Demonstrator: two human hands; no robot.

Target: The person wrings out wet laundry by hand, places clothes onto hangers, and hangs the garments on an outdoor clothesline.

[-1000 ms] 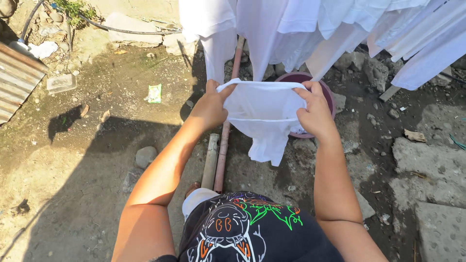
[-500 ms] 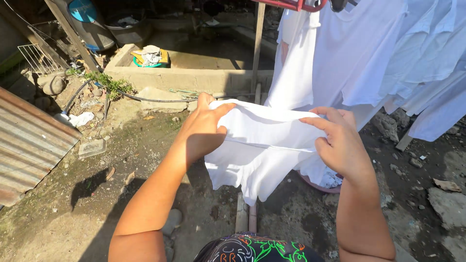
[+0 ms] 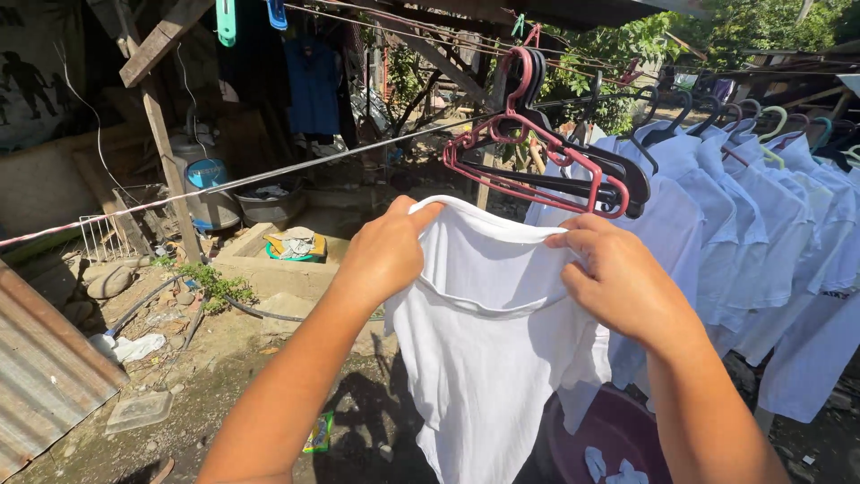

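I hold a wet white shirt up in front of me by its top edge. My left hand grips the left corner of the cloth and my right hand pinches the right side, so the shirt hangs spread between them. Just above and behind the shirt, empty red and black hangers hang on a clothesline. A row of white shirts on hangers fills the line to the right.
A purple basin with a few white cloths sits on the dirt below my right arm. A corrugated metal sheet lies at left. A wooden post, a concrete trough and a hose lie behind.
I have raised the shirt from low over the basin to chest height. My view has tilted up from the ground to the clothesline and hangers.
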